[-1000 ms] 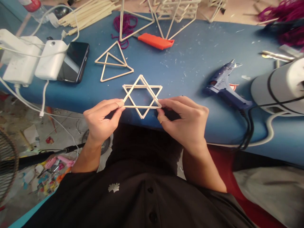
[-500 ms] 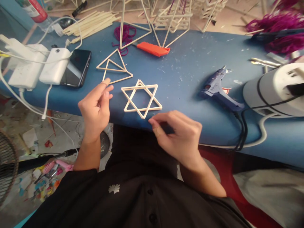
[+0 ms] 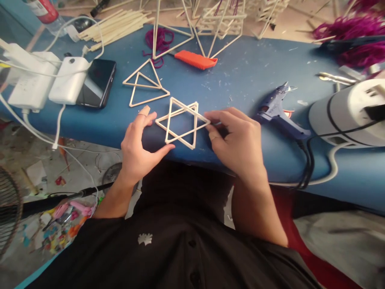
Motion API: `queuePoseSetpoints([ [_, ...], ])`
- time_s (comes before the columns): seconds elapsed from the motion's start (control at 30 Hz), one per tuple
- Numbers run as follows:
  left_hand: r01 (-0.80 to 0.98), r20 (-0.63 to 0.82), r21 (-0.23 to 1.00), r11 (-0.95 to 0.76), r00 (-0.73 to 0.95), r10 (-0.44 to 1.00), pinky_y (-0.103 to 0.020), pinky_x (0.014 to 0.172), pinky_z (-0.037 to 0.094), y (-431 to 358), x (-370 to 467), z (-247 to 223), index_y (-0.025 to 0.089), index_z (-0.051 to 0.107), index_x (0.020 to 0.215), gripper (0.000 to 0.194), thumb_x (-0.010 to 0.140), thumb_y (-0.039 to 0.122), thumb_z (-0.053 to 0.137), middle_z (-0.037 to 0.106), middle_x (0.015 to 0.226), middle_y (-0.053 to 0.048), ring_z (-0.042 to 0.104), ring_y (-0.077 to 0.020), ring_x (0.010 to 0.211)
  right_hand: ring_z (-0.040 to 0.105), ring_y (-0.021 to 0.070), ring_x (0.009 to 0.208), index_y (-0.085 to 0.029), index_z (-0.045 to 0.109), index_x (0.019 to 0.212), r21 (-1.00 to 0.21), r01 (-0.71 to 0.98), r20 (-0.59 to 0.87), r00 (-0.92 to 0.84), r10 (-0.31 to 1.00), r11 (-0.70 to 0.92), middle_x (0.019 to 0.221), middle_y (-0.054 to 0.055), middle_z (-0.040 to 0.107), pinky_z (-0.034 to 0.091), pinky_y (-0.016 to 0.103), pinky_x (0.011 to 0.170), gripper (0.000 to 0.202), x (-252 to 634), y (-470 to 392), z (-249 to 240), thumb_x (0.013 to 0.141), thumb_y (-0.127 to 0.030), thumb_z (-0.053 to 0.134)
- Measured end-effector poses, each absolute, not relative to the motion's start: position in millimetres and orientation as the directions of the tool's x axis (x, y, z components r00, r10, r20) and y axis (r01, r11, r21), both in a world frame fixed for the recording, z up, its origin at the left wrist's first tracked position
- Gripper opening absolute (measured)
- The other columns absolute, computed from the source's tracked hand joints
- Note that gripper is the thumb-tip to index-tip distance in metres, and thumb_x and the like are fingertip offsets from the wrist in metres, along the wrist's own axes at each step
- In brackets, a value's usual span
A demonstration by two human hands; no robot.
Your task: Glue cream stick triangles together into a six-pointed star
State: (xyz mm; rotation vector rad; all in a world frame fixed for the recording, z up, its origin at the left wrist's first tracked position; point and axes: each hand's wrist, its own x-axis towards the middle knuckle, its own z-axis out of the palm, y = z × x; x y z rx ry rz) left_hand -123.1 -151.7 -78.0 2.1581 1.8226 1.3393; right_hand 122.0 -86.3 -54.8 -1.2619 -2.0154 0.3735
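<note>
A six-pointed star of pale wooden sticks [image 3: 188, 132] lies at the front of the blue table, made of two overlapping triangles. My right hand [image 3: 236, 138] pinches the star's right point between thumb and fingers. On the other side, my left hand [image 3: 136, 150] is open, fingers and thumb spread around the star's left side. Its thumb tip is close to the lower left corner; whether it touches I cannot tell. Behind my left hand lie two smaller stick triangles [image 3: 149, 100], overlapping each other.
An orange-handled cutter [image 3: 195, 60] and purple yarn [image 3: 159, 40] lie further back, near larger stick frames [image 3: 173, 47]. To the right are a glue gun [image 3: 278, 114] and a white round power strip [image 3: 339, 114] with cables. A phone [image 3: 100, 82], white chargers [image 3: 67, 82] and loose sticks [image 3: 120, 28] occupy the left.
The star has turned and shifted slightly right. My right hand has moved up to its right point and grips it. My left hand has moved right and spread open beside the star.
</note>
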Motion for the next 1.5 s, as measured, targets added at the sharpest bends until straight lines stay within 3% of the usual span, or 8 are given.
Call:
queuePoseSetpoints([
  [0.07, 0.781, 0.637, 0.532, -0.325, -0.117, 0.762, -0.041, 0.093, 0.065, -152.5, -128.0, -83.5, 0.025, 0.060, 0.147, 0.081, 0.078, 0.039, 0.100, 0.078, 0.131, -0.008, 0.078, -0.0264, 0.112, 0.076, 0.0207, 0.083, -0.025, 0.082, 0.110, -0.593, 0.650, 0.433, -0.239, 0.869, 0.474, 0.102, 0.005, 0.081, 0.065, 0.037, 0.082, 0.023, 124.4, -95.6, -55.2, 0.092, -0.017, 0.069],
  [0.2, 0.740, 0.690, 0.572, -0.354, -0.200, 0.696, -0.033, 0.075, 0.067, -158.6, -127.7, -91.2, 0.025, 0.078, 0.112, 0.037, 0.082, 0.032, 0.098, 0.083, 0.100, -0.002, 0.078, -0.0185, 0.083, 0.074, 0.0178, 0.074, -0.027, 0.085, 0.106, -0.617, 0.621, 0.459, -0.215, 0.862, 0.483, 0.094, 0.003, 0.081, 0.064, 0.033, 0.073, 0.016, 123.4, -103.3, -58.9, 0.092, -0.024, 0.077],
  [0.43, 0.765, 0.709, 0.545, -0.343, -0.202, 0.676, -0.033, 0.076, 0.071, -160.2, -119.6, -86.2, 0.026, 0.084, 0.095, 0.004, 0.092, 0.025, 0.087, 0.087, 0.092, 0.001, 0.083, -0.0197, 0.079, 0.073, 0.0167, 0.070, -0.029, 0.087, 0.102, -0.631, 0.617, 0.461, -0.190, 0.867, 0.471, 0.092, 0.003, 0.082, 0.063, 0.032, 0.070, 0.013, 120.6, -99.3, -62.3, 0.092, -0.027, 0.079],
  [0.67, 0.744, 0.696, 0.572, -0.346, -0.217, 0.685, -0.032, 0.078, 0.070, -158.2, -119.8, -83.2, 0.026, 0.085, 0.092, 0.010, 0.088, 0.018, 0.090, 0.086, 0.090, 0.002, 0.084, -0.0197, 0.081, 0.077, 0.0192, 0.079, -0.029, 0.087, 0.101, -0.627, 0.612, 0.471, -0.194, 0.860, 0.482, 0.094, 0.003, 0.083, 0.063, 0.034, 0.074, 0.013, 121.4, -98.3, -63.4, 0.092, -0.024, 0.079],
  [0.93, 0.740, 0.691, 0.577, -0.345, -0.217, 0.690, -0.032, 0.077, 0.071, -157.5, -119.7, -81.3, 0.027, 0.085, 0.091, 0.010, 0.088, 0.018, 0.089, 0.086, 0.089, 0.003, 0.084, -0.0196, 0.081, 0.075, 0.0174, 0.073, -0.028, 0.086, 0.099, -0.638, 0.605, 0.460, -0.197, 0.866, 0.476, 0.090, 0.001, 0.082, 0.062, 0.032, 0.071, 0.014, 120.7, -96.7, -62.4, 0.090, -0.021, 0.079],
  [1.23, 0.773, 0.716, 0.476, -0.418, -0.065, 0.696, -0.038, 0.089, 0.071, -135.5, -129.3, -73.3, 0.027, 0.084, 0.093, 0.011, 0.099, 0.020, 0.077, 0.088, 0.106, -0.001, 0.085, -0.0218, 0.096, 0.073, 0.0167, 0.065, -0.025, 0.076, 0.099, -0.633, 0.610, 0.489, -0.162, 0.857, 0.477, 0.081, 0.000, 0.079, 0.063, 0.032, 0.067, 0.010, 123.2, -127.7, -56.0, 0.091, -0.028, 0.080],
  [1.37, 0.754, 0.738, 0.444, -0.484, -0.003, 0.674, -0.044, 0.100, 0.067, -129.3, -134.4, -70.2, 0.027, 0.083, 0.107, 0.019, 0.102, 0.021, 0.065, 0.086, 0.116, -0.003, 0.082, -0.0239, 0.107, 0.074, 0.0237, 0.087, -0.025, 0.078, 0.104, -0.505, 0.649, 0.600, -0.210, 0.772, 0.569, 0.096, 0.007, 0.080, 0.063, 0.041, 0.082, 0.014, 126.3, -119.0, -56.8, 0.096, -0.036, 0.075],
  [1.5, 0.733, 0.665, 0.409, -0.543, 0.168, 0.727, -0.057, 0.119, 0.055, -117.4, -142.4, -64.8, 0.029, 0.080, 0.125, 0.034, 0.104, 0.038, 0.055, 0.076, 0.144, -0.006, 0.071, -0.0324, 0.134, 0.070, 0.0322, 0.116, -0.024, 0.077, 0.123, -0.434, 0.649, 0.618, -0.290, 0.730, 0.625, 0.127, 0.014, 0.075, 0.057, 0.054, 0.106, 0.033, 123.7, -100.7, -62.7, 0.100, -0.046, 0.066],
])
